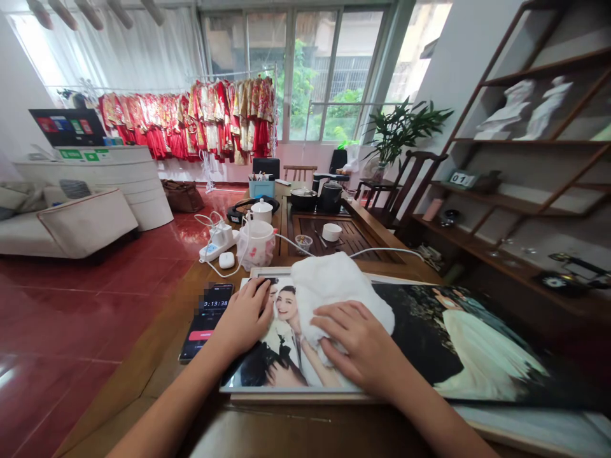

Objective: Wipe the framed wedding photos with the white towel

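Phone [210, 312] on wooden counter [157, 375] at left, my left hand [243, 318] resting on large framed wedding photograph [453, 343] near me, fingers open, gripping nothing, my right hand [356, 343] pressing white cloth [334, 299] onto photograph, fingers open, flat on cloth

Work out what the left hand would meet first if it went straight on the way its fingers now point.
Probably the white fluffy cloth under the right hand, just past the left hand's fingertips, though depth is hard to judge from this view.
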`<move>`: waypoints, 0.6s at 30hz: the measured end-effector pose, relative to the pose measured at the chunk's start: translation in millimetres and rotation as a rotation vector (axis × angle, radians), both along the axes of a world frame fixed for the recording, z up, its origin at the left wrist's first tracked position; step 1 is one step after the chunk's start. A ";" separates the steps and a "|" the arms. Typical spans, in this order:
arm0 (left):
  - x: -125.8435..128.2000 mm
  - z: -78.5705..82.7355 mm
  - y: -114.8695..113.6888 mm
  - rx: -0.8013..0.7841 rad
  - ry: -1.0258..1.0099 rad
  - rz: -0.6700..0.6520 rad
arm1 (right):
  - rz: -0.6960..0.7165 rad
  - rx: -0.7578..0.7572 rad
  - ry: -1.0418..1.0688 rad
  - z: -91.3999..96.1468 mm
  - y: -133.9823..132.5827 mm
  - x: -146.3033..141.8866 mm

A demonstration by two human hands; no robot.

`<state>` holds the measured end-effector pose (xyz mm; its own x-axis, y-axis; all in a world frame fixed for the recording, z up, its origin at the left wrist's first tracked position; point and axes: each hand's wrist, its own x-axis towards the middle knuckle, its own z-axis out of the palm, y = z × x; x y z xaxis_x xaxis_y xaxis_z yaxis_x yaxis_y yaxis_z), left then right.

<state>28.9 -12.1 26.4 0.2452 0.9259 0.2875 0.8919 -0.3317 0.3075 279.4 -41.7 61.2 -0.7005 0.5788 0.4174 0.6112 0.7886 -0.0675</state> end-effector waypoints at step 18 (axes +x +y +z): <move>-1.6 0.0 0.5 0.010 -0.024 -0.020 | 0.108 -0.003 -0.009 4.7 -8.0 -4.4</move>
<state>27.3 -11.6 26.4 0.2562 0.9179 0.3031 0.8776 -0.3523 0.3250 275.1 -49.7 65.9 -0.7626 0.5012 0.4089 0.5236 0.8495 -0.0648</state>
